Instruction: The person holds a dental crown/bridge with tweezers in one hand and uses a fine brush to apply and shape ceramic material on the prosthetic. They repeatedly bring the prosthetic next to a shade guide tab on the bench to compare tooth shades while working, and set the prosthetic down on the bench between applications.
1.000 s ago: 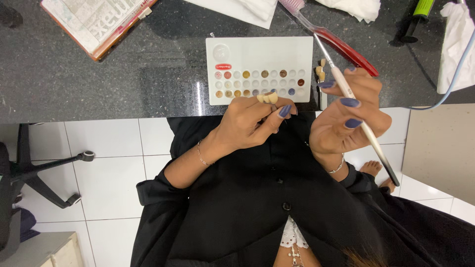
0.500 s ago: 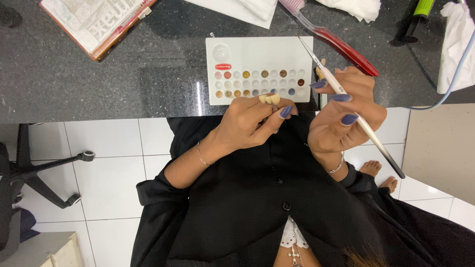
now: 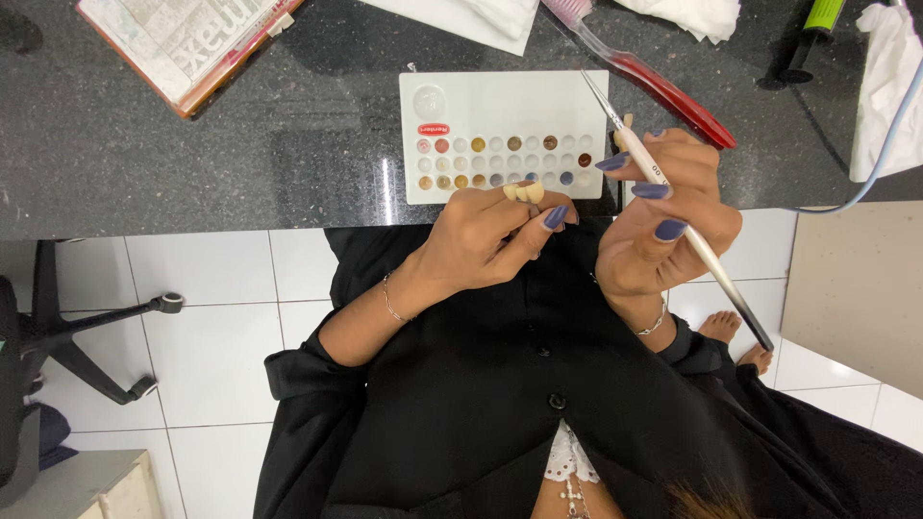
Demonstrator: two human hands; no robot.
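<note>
My left hand (image 3: 490, 235) pinches a small cream dental piece shaped like a row of teeth (image 3: 524, 192) at the near edge of the dark counter. My right hand (image 3: 663, 216) grips a thin paintbrush (image 3: 673, 207) with a white and dark handle; its fine tip points up over the right edge of a white palette (image 3: 452, 106). The palette lies flat on the counter and has rows of small wells filled with red, tan, brown and grey colours.
On the black stone counter (image 3: 192, 163) lie a book or magazine (image 3: 183, 43) at the back left, white tissues (image 3: 885, 86), a red-handled toothbrush (image 3: 663, 82), a green pen (image 3: 817, 24) and a blue cable (image 3: 865, 183). Below is white tiled floor with a chair base (image 3: 87, 336).
My right hand has shifted slightly left and up, bringing the brush tip over the palette's right edge. My left hand keeps the tooth piece in the same place.
</note>
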